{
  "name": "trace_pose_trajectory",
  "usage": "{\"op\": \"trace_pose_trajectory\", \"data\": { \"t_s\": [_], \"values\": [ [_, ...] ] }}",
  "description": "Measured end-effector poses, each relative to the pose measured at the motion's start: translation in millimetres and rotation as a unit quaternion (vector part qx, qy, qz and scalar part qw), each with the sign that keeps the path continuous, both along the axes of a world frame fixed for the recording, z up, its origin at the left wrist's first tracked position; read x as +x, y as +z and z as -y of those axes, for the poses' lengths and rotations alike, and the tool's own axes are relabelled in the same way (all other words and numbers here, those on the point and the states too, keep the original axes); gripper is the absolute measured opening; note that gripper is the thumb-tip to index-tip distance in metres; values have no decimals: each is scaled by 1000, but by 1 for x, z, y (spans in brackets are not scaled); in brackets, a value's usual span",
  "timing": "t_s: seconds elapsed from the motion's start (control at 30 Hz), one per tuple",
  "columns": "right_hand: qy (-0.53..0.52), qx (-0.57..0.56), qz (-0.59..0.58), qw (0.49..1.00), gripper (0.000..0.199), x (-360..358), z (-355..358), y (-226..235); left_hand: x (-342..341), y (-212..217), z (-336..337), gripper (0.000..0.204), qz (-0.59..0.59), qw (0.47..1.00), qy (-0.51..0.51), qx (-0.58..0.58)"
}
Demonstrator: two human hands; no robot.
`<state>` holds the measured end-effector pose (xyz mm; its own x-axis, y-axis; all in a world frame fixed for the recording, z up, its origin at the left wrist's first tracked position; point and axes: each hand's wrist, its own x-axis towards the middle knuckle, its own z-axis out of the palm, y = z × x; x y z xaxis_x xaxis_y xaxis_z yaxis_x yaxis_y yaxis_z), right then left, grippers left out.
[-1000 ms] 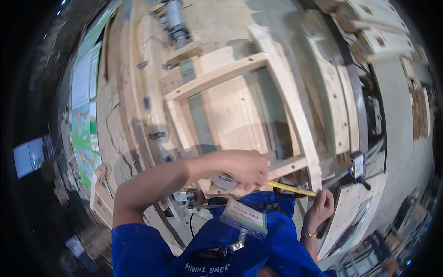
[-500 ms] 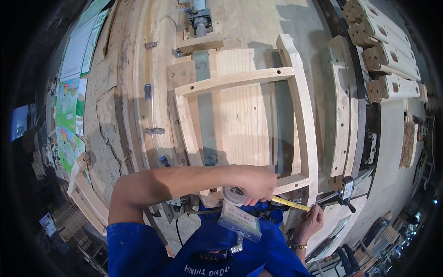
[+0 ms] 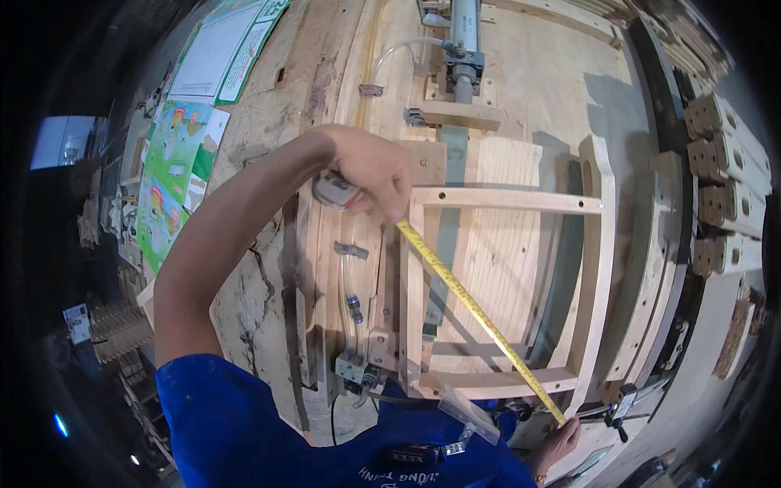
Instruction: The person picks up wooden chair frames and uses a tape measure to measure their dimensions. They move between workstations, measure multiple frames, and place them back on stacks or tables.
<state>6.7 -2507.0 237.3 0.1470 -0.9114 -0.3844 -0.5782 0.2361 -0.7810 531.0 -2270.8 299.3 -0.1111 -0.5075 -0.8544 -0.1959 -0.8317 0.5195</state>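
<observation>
My left hand [image 3: 373, 171] is closed round the grey case of a tape measure [image 3: 336, 193], beside the far left corner of a pale wooden frame [image 3: 604, 252]. From it the yellow tape blade [image 3: 476, 307] runs taut and slanting across the frame's opening to the near right corner. There my right hand [image 3: 560, 442] pinches the blade's end against the frame. The frame has two side rails and two crosspieces, with dark holes in the far crosspiece. It lies flat on a wooden jig with green strips [image 3: 450, 220].
An air cylinder [image 3: 466, 41] with a clear hose stands beyond the frame. A small lever valve [image 3: 625, 403] sits at the near right. Shaped wooden parts [image 3: 724, 195] are stacked on the right. Green printed sheets [image 3: 175, 154] lie on the left. A badge [image 3: 470, 415] hangs over the near edge.
My left hand has moved up and left with the tape case, drawing out much more blade across the frame. My right hand stays at the near right corner. The view has shifted.
</observation>
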Motion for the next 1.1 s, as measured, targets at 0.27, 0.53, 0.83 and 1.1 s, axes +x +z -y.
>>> {"op": "trace_pose_trajectory", "data": {
  "t_s": [0.27, 0.53, 0.83, 1.1],
  "values": [
    [243, -49, -315, 916, 22, 14, 6, 34, 37, -25, 15, 18, -57, 996, -64, -30],
    [296, -121, -282, 904, 13, 7, 10, 30, 47, -38, 16, 19, -116, 989, -86, -26],
    [252, -88, -308, 913, 12, 9, 6, 33, 49, -33, 19, 21, -98, 990, -103, -24],
    [300, -142, -329, 884, 16, -10, 7, 21, 50, -37, 18, 23, -107, 988, -102, -36]
  ]
}}
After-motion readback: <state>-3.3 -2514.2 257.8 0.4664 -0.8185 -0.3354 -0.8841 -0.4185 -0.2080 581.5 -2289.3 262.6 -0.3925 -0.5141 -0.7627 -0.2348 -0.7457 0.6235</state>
